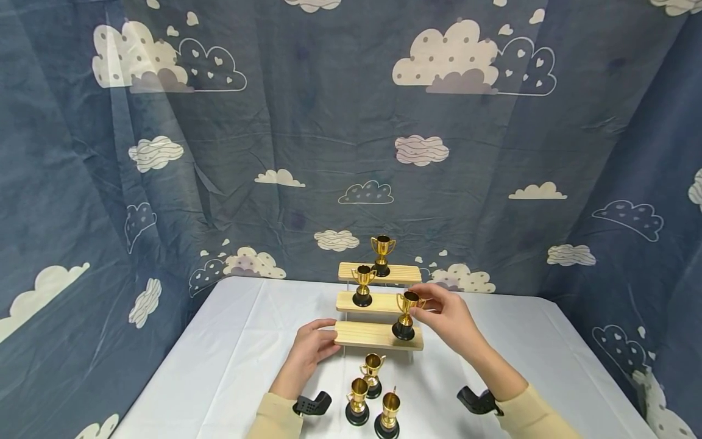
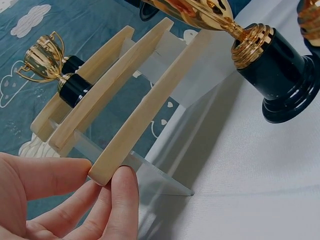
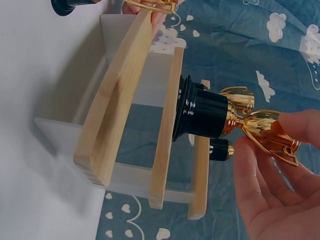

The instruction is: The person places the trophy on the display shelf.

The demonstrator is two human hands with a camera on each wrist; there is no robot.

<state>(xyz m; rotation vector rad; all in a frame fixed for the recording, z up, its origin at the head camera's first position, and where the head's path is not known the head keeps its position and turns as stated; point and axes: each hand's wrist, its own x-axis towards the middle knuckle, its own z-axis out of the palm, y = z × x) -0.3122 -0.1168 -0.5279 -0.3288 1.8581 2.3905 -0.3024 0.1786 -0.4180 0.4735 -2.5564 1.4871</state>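
Against a blue cloud-print curtain [image 1: 329, 122], the white desk [image 1: 230, 360] carries a three-tier stand [image 1: 362, 334], one cup [image 1: 382, 256] on its top tier, a second cup [image 1: 362, 288] on the middle, and three cups [image 1: 358, 403] upright in front. From my end, the left hand [image 1: 307, 350] grips the lowest tier's left end, while the right hand [image 1: 450, 317] pinches another cup [image 1: 406, 319] by its gold top near the stand's right end; whether its base touches a tier, I can't quite tell.
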